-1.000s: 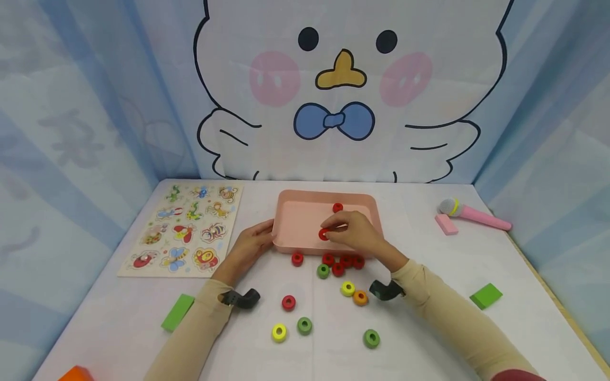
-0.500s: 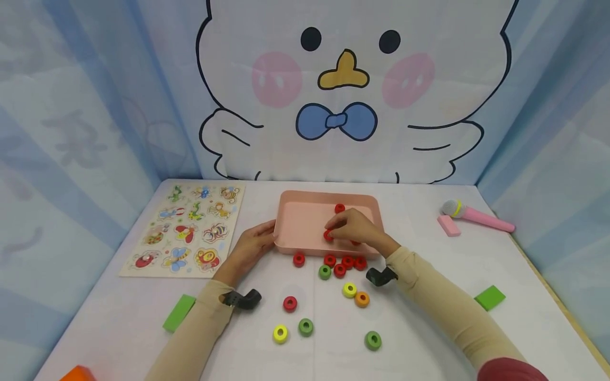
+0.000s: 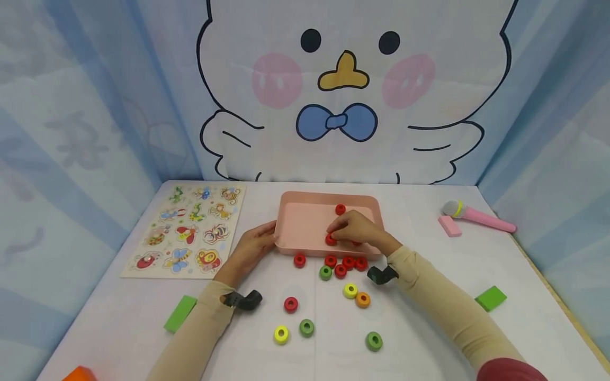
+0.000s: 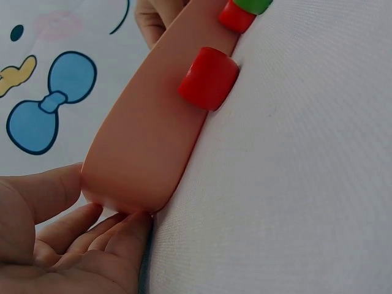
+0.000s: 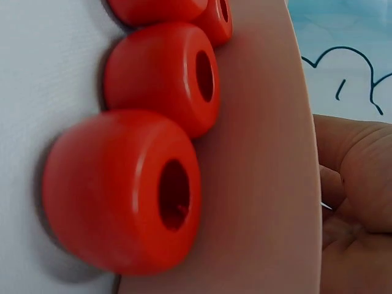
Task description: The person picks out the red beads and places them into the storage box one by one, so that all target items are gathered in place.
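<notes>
In the head view my left hand [image 3: 251,253] holds the left end of a shallow pink tray [image 3: 295,217]. Its thumb lies at the rim and the fingertips reach low on the end wall, as the left wrist view shows. My right hand [image 3: 358,230] is over the tray's right half, pinching a red bead [image 3: 330,239] near the front wall. Another red bead [image 3: 340,209] lies farther back in the tray, and one more is mostly hidden under the hand. Several red beads [image 5: 122,193] stand along the outside of the front wall, with a green bead [image 3: 325,273] beside them.
Yellow [image 3: 281,334], green and orange beads lie scattered nearer the front. At the left are an insect picture board [image 3: 188,230] and a green block [image 3: 180,313]. A pink toy microphone [image 3: 481,216], pink block [image 3: 449,226] and green block [image 3: 491,298] lie to the right.
My right hand has shifted slightly right and toward the tray's front wall with the red bead. A red bead under that hand has come partly into sight. The left hand stays at the tray.
</notes>
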Available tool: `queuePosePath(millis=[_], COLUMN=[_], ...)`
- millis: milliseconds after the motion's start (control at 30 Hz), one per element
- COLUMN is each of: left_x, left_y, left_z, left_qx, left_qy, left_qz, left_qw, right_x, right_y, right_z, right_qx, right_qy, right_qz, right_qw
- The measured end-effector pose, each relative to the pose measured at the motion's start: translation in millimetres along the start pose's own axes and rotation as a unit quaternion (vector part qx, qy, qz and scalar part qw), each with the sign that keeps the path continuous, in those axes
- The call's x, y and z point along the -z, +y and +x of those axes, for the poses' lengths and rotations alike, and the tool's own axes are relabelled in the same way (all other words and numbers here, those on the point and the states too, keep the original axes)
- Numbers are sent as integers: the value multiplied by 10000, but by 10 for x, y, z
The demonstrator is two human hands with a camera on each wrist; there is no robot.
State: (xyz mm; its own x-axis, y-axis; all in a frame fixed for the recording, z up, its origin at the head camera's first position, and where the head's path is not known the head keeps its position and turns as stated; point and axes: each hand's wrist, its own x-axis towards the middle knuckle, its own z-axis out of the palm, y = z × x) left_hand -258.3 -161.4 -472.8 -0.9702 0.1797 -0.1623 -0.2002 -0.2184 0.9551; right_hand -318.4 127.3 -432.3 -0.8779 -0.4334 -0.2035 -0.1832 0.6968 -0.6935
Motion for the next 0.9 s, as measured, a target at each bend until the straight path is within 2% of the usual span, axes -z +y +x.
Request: queuePosePath(millis=[133, 233, 433, 567, 700, 900], left_x=[-10, -16, 4, 8, 12, -10], left_y=[-17, -26, -17, 3, 14, 1], left_z=[3, 10, 26, 26, 16, 13], left_qx=[-19, 16, -19, 14, 13, -27], left_qy=[-11, -50, -2, 29, 52, -30], left_qz=[-52, -75, 15, -61, -163, -270], left_qw=[10000, 10000, 10000, 10000, 9999, 9996], right_x=[34, 60, 68, -11, -165, -388], right_y=[32, 79, 181, 257, 312, 339], right_z=[-83, -235, -734, -1081, -1292, -1344], right_qx=[29, 109, 304, 370, 383, 39], right_qy=[237, 531, 1213, 1585, 1711, 1940], right_qz=[186, 383, 678, 756, 545, 127], right_qw=[9995, 9978, 9898, 9838, 9830, 9809])
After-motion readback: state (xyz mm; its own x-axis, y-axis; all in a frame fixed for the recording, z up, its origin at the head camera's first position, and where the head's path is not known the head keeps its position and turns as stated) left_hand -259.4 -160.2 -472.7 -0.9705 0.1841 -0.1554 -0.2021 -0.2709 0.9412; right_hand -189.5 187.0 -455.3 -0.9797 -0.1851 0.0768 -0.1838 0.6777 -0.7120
